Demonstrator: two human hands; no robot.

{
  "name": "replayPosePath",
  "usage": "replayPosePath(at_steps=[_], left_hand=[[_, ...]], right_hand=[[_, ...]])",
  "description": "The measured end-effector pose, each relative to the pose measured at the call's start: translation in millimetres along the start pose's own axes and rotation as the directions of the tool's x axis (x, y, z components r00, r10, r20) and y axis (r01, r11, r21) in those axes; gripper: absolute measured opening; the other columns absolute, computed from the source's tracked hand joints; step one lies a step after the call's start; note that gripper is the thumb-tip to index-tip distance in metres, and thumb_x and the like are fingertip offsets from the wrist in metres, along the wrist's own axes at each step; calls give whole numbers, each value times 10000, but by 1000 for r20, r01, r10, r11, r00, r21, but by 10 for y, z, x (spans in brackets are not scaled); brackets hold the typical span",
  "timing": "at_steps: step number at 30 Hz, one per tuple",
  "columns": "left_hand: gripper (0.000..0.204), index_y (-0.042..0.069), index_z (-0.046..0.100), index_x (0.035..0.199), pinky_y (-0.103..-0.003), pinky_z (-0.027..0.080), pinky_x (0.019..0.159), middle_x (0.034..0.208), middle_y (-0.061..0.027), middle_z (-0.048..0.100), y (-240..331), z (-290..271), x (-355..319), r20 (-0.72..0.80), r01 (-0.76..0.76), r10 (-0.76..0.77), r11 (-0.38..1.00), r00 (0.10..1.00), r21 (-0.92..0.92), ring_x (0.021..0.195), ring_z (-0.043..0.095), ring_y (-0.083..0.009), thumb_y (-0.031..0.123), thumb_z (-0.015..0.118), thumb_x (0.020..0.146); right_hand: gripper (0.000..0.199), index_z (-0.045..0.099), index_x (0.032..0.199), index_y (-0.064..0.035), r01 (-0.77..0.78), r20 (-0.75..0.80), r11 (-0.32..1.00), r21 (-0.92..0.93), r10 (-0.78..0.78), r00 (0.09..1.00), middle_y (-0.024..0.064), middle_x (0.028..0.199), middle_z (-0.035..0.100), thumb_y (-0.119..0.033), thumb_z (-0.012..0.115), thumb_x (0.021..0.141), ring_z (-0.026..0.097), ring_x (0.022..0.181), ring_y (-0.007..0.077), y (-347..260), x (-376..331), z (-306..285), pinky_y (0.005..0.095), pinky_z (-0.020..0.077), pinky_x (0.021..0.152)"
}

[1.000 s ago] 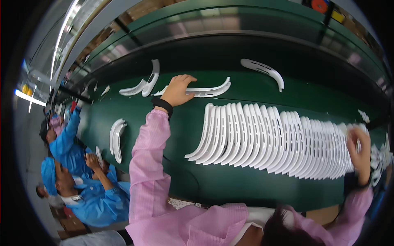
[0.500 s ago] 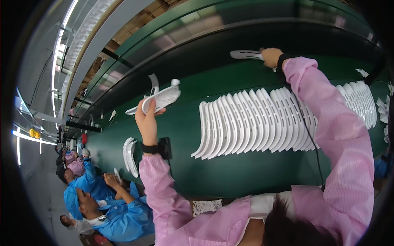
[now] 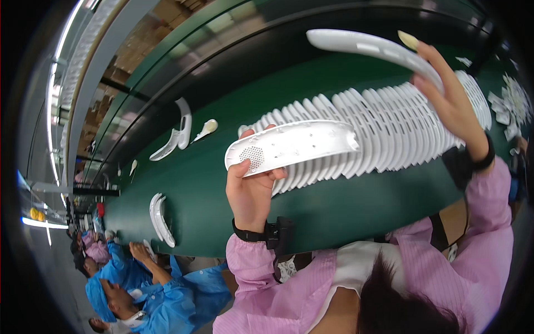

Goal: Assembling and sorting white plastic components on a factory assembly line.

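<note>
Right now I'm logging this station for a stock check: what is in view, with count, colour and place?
Long green conveyor belt: one, across the middle.
Leaning row of white curved plastic shells: too many to count, on the belt.
Loose white curved shells: a few, belt's far-left part.
People in blue coats: at least two, lower left.
White perforated curved shell: one, in left hand.
White plain curved shell: one, in right hand.
</note>
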State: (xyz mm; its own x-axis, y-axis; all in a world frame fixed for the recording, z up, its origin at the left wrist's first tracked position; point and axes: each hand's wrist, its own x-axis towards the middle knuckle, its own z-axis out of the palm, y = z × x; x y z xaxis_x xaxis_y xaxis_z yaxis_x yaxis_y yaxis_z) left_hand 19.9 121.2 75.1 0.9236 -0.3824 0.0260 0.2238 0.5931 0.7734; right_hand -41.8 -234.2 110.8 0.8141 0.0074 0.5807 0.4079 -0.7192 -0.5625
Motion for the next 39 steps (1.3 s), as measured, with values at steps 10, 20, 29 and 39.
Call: replayPosePath(at_steps=[10, 20, 29, 39], left_hand=[[583, 17, 429, 1348, -368, 525, 594, 1163, -224, 619, -579, 489, -200, 151, 172, -206, 962, 967, 212, 605, 615, -238, 447, 401, 956], [1141, -1, 440, 1339, -334, 514, 629, 907, -120, 662, -1060, 725, -431, 181, 204, -248, 952, 952, 228, 644, 602, -186, 917, 203, 704], [1226, 6, 361, 1411, -289, 502, 547, 1053, -142, 641, -1336, 944, -299, 199, 387, -450, 876, 870, 287, 619, 608, -205, 955, 303, 637], [805, -47, 346, 1394, -244, 500, 459, 1301, -276, 518, -1674, 1514, -57, 267, 469, -535, 840, 802, 273, 551, 573, -127, 259, 748, 767]], right_hand=[[586, 475, 1293, -10, -93, -46, 995, -23, 92, 995, 173, 1113, 507, 77, 622, 732, 529, 963, 346, -714, -1080, -148, 302, 431, 835], [467, 538, 1223, -28, -110, 6, 993, -37, 110, 994, 198, 1194, 530, -38, 671, 776, 594, 989, 370, -624, -1415, -20, 378, 509, 795], [715, 469, 1379, -79, -219, 153, 973, 75, 206, 966, 181, 1229, 511, -366, 714, 771, 582, 1021, 367, -358, -1623, -156, 380, 504, 830], [677, 392, 1405, -59, -385, 146, 863, 327, 357, 923, 138, 1283, 527, -237, 704, 831, 626, 984, 355, -133, -1832, -284, 384, 528, 787]])
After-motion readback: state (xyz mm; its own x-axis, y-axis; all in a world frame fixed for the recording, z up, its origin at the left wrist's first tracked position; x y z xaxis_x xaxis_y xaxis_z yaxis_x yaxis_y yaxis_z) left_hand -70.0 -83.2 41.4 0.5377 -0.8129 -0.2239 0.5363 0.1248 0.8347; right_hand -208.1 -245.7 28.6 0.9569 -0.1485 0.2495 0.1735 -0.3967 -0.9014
